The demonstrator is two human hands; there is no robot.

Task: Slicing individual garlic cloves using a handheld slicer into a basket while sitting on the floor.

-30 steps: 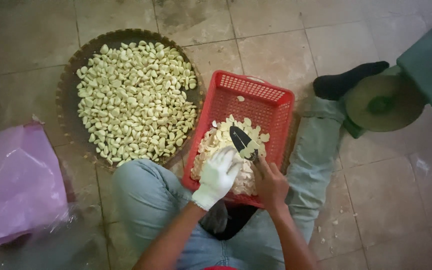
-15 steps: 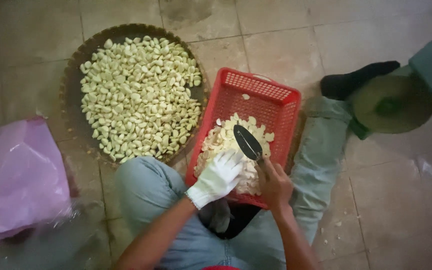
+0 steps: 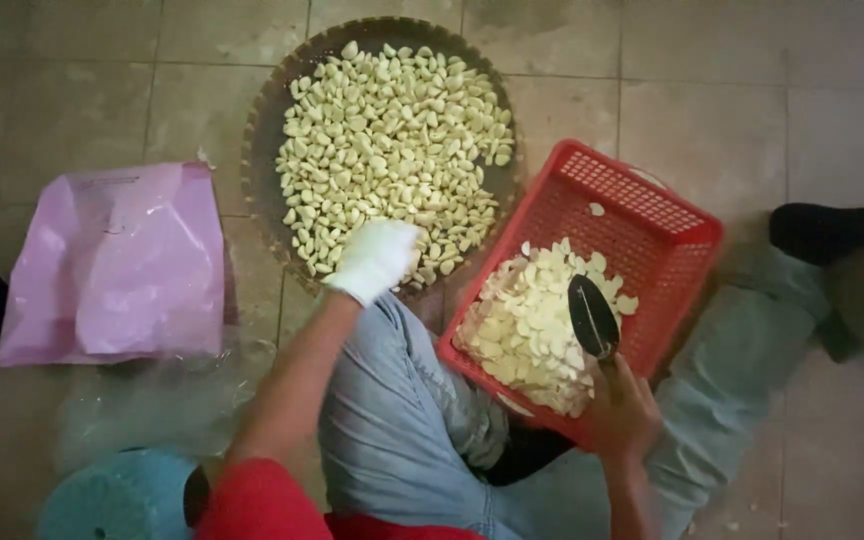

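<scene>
My left hand (image 3: 376, 258), in a white glove, rests on the near edge of a round woven tray (image 3: 270, 110) heaped with pale peeled garlic cloves (image 3: 392, 140); whether it grips a clove is hidden. My right hand (image 3: 620, 410) holds a dark-bladed knife (image 3: 592, 316) over a red plastic basket (image 3: 652, 210) that contains a pile of cut garlic pieces (image 3: 527, 325). The basket leans against my right leg in blue jeans.
A pink plastic bag (image 3: 117, 262) lies on the tiled floor at the left, with clear plastic (image 3: 152, 400) below it. A teal round object (image 3: 117, 495) sits at the lower left. A dark-socked foot (image 3: 832, 228) is at the right.
My gloved left hand has left the red basket and moved left onto the tray of cloves. The view has shifted, and the knife hand stays over the basket.
</scene>
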